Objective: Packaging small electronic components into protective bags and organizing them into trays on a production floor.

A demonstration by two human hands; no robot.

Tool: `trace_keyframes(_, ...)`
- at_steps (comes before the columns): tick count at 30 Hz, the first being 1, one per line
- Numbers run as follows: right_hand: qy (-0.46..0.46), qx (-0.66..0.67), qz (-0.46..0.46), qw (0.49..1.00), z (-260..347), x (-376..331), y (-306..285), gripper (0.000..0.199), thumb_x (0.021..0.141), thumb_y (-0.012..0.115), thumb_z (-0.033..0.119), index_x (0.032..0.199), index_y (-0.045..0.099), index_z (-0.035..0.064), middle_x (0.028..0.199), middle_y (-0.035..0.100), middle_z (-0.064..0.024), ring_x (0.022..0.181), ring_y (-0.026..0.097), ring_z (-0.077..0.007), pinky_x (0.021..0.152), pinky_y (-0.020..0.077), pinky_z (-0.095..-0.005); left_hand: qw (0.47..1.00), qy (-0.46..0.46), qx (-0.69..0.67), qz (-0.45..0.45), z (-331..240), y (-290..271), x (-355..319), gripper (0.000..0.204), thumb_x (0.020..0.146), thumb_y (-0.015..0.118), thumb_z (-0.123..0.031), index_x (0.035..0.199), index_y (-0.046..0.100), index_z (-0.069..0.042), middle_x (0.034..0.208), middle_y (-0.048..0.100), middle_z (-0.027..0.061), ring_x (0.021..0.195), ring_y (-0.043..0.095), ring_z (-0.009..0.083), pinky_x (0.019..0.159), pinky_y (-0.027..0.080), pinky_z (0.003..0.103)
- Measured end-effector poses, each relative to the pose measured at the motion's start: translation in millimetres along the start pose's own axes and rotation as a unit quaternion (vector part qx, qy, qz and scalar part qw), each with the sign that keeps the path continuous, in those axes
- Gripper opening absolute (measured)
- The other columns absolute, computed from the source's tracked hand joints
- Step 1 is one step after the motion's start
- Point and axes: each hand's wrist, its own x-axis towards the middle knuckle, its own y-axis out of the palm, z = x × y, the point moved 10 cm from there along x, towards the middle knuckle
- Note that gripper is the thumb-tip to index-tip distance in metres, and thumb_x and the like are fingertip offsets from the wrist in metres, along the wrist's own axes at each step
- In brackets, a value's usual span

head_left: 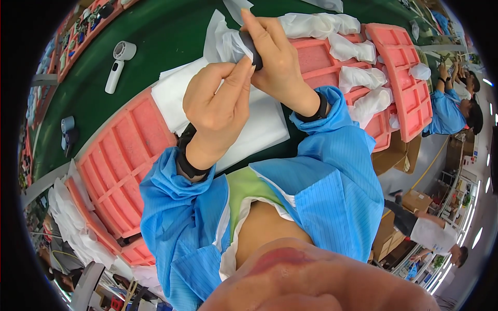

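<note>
A small dark cylindrical part (252,47), half wrapped in thin white sheet (223,39), sits above the stack of white sheets (262,127) on the green table (166,36). The right hand (277,59) grips it with curled fingers; the left hand (215,103) pinches its lower end. Pink moulded trays (122,155) flank the stack.

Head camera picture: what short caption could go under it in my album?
Both hands, left hand and right hand, hold a small dark part in white wrapping above pink trays.
</note>
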Motion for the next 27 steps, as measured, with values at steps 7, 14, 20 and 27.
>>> trace_keyframes(7, -0.006, 0.021, 0.024, 0.999, 9.4, -0.1, 5.1, 0.076, 0.062, 0.076, -0.002, 0.133, 0.049, 0.005, 0.108, 0.054, -0.0126, 0.092, 0.058, -0.0283, 0.073, 0.0512, -0.0336, 0.968, -0.202, -0.146, 0.021, 50.9, -2.6, 4.6, 0.022, 0.07, 0.072, 0.003, 0.091, 0.07, 0.0, 0.072, 0.057, 0.0081, 0.056, 0.053, 0.0197, 0.049, 0.041, 0.026)
trace_keyframes(14, -0.019, 0.023, 0.036, 0.999, 2.2, 1.7, 5.7, 0.067, 0.066, 0.078, 0.003, 0.126, 0.05, 0.0032, 0.11, 0.054, -0.0118, 0.093, 0.059, -0.0262, 0.073, 0.0509, -0.0315, 0.998, 0.019, 0.003, 0.057, 2.1, 7.8, 4.7, 0.03, 0.068, 0.072, 0.003, 0.097, 0.069, -0.002, 0.082, 0.059, 0.007, 0.059, 0.055, 0.0186, 0.053, 0.044, 0.027)
trace_keyframes(20, 0.18, 0.217, -0.016, 0.959, -38.4, -8.6, 2.8, 0.061, 0.071, 0.081, 0.012, 0.118, 0.043, 0.0033, 0.112, 0.054, -0.0111, 0.098, 0.057, -0.0215, 0.078, 0.0492, -0.0306, 0.993, -0.09, -0.01, 0.07, 19.6, 9.7, 3.7, 0.052, 0.065, 0.074, 0.003, 0.114, 0.063, -0.007, 0.106, 0.055, 0.0102, 0.07, 0.058, 0.0209, 0.061, 0.048, 0.028)
trace_keyframes(27, 0.08, 0.337, 0.047, 0.937, -6.6, -4.6, 14.3, 0.06, 0.071, 0.08, 0.012, 0.118, 0.044, 0.0025, 0.106, 0.057, -0.0107, 0.095, 0.059, -0.0236, 0.082, 0.048, -0.0334, 0.996, -0.063, -0.027, 0.051, 56.3, -10.0, 8.2, 0.06, 0.065, 0.076, 0.001, 0.121, 0.056, -0.011, 0.117, 0.051, 0.0107, 0.094, 0.058, 0.0224, 0.077, 0.049, 0.03)
